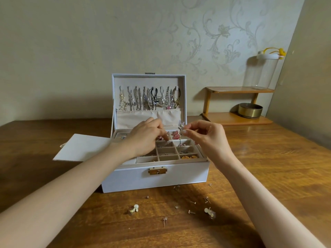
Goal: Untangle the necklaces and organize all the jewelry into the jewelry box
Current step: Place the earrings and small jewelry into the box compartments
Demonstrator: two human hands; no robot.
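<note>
Now the right hand is pinching a pale flower earring over the white jewelry box, probably needing a free cell next; left hand is delving inside, grip unclear.

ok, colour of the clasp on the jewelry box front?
Gold clasp against the pale jewelry box, clearest in the head view.

A single wide-angle camera sits at the person's head and looks forward and down across a wooden surface toward a wallpapered wall. It is close. Both forearms run in from the bottom corners, and the left hand and right hand meet near mid-frame over the open jewelry box, where the right hand pinches a dangling earring. At far right the view takes in a small wooden shelf and a leaning side wall.
</note>
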